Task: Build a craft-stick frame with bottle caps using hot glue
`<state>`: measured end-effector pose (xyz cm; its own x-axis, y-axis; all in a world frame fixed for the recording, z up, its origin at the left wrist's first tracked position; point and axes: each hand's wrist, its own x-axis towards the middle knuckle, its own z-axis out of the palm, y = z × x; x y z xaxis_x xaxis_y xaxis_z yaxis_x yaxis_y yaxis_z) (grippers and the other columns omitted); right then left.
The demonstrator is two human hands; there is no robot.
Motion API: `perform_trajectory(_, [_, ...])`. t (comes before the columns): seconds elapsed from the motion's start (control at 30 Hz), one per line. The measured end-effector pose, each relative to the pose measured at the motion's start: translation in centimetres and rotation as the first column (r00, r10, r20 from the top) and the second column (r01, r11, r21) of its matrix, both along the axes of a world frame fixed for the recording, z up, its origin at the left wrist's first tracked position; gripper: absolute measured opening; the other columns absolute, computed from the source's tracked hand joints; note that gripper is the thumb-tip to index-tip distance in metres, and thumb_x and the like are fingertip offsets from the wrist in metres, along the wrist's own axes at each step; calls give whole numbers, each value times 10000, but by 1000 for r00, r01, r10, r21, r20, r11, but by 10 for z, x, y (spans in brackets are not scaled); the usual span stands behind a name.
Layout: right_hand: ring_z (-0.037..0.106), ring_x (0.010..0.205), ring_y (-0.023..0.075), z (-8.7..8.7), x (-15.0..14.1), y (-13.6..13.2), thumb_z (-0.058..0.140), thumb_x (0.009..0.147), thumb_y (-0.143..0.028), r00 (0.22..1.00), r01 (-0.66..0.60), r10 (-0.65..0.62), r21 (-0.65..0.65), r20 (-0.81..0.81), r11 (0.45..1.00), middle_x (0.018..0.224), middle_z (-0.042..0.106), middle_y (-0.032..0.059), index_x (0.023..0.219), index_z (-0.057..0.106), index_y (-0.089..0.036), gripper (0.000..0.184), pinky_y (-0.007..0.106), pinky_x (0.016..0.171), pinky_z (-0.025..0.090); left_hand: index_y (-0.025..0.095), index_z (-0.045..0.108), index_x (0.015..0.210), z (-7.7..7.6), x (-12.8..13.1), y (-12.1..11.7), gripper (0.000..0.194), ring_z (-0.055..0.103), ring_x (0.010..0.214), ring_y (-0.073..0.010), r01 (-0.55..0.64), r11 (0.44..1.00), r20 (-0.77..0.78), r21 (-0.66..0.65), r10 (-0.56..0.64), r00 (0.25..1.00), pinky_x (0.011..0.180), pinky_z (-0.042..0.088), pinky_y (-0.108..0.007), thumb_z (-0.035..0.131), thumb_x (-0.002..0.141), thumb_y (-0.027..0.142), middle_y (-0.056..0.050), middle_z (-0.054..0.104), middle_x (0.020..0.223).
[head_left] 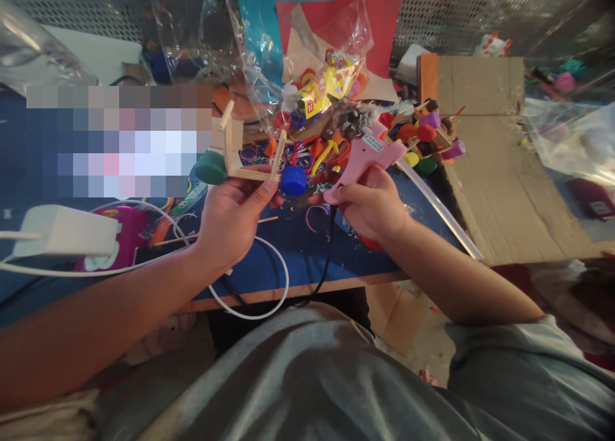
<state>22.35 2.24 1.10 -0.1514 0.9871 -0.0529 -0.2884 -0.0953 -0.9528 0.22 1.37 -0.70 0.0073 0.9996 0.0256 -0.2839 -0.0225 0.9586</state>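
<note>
Pinched in my left hand is a small frame of wooden sticks. A green bottle cap sits at its left end and a blue bottle cap at its right. Two stick pieces rise from the base, the left one with a short crosspiece on top. My right hand is wrapped round the handle of a pink glue gun, its black cord hanging down. The glue gun's nozzle points away toward the clutter, and its tip is hard to make out. Glue gun and frame are apart.
A blue table carries a white cable and a white charger at left. Several coloured caps and sticks lie at the back right beside cardboard. Plastic bags and red paper stand behind. A clear glue stick lies right.
</note>
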Motion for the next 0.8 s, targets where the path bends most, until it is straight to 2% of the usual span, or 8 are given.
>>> perform_trajectory(0.17, [777,1001,293,19,16,11,856,724,-170,997,58,-60,52,43,997,726,602,-7,823,564,-283,329,581,901,761,231,877,986,1,2,0,367,715,711,-104,-12,999,57,-36,14,998,724,615,-243,1074,745,426,7,803,828])
perform_trajectory(0.27, [784,953,273,32,28,16,865,751,-178,997,64,-66,41,42,997,764,624,-6,823,586,-274,303,572,898,765,218,870,971,3,4,-1,412,706,698,-97,-12,998,82,-56,17,996,714,604,-238,1096,708,442,12,798,814])
perform_trajectory(0.37, [802,947,258,38,43,20,872,783,-223,995,92,-93,11,43,996,871,696,6,859,653,-257,235,550,901,767,212,858,963,4,4,-1,431,687,692,-105,-12,998,80,-62,17,997,693,585,-250,1101,689,440,12,788,803])
perform_trajectory(0.53, [768,803,195,25,66,18,928,756,-269,981,189,-186,-75,47,979,887,747,-9,880,727,-243,238,461,825,775,198,852,948,4,4,0,423,662,690,-115,-10,997,48,-78,13,999,654,533,-253,1090,705,449,3,758,764])
perform_trajectory(0.6, [772,767,201,17,75,12,977,742,-319,984,171,-164,-128,66,977,887,776,2,889,726,-253,298,430,745,769,196,853,957,4,3,0,416,655,686,-113,-1,997,44,-79,4,999,644,522,-249,1082,721,453,1,756,757])
perform_trajectory(0.7, [791,752,223,10,89,-1,958,800,-428,990,137,-123,-212,74,968,892,810,27,993,761,-259,324,422,693,765,196,853,956,4,3,0,432,642,676,-102,11,997,52,-72,-8,999,641,514,-234,1086,715,467,9,743,732])
perform_trajectory(0.8, [778,714,210,8,102,-15,947,805,-346,989,133,-114,-238,90,962,842,810,26,949,786,-264,231,400,712,765,194,849,948,5,2,-1,443,637,674,-92,22,997,66,-67,-18,998,645,515,-222,1092,705,473,17,734,726])
